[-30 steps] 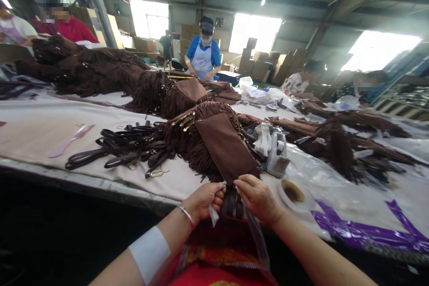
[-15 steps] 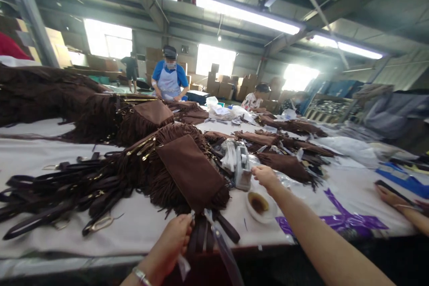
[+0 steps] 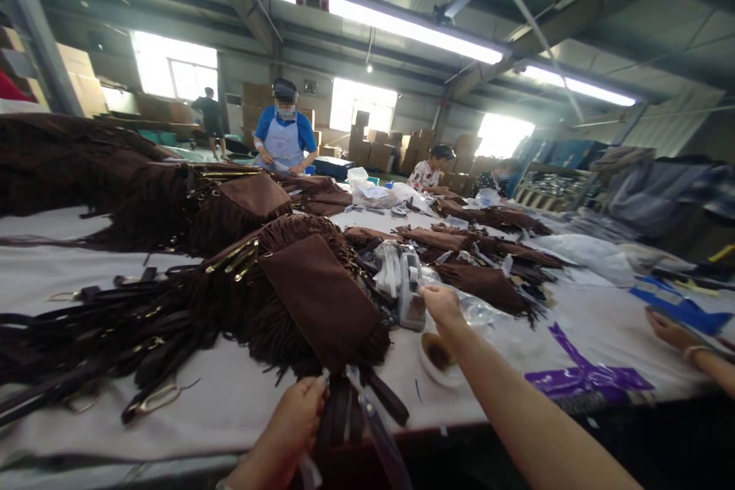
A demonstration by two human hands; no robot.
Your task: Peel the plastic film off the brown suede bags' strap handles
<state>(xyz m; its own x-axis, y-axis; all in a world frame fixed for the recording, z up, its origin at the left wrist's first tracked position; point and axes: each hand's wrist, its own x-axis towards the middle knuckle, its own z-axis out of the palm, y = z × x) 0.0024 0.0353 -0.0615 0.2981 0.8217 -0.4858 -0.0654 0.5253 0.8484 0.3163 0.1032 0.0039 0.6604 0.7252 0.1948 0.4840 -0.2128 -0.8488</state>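
Shifts right hand (image 3: 445, 308) away from one flat, smooth brown pouch (image 3: 318, 292) to one tape dispenser (image 3: 412, 308), cannot tell if gripping; pinches plastic (image 3: 311, 472) in left hand (image 3: 303, 403).

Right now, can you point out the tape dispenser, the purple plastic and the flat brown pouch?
Tape dispenser (image 3: 409, 302): head view, on the lower body.
Purple plastic (image 3: 591, 379): head view, on its crumpled middle.
Flat brown pouch (image 3: 318, 298): head view, on the centre of its broad face.

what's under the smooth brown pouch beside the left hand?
Brown fringe shows around the pouch, and dark straps stick out by its near corner. Whatever lies beneath its middle is covered.
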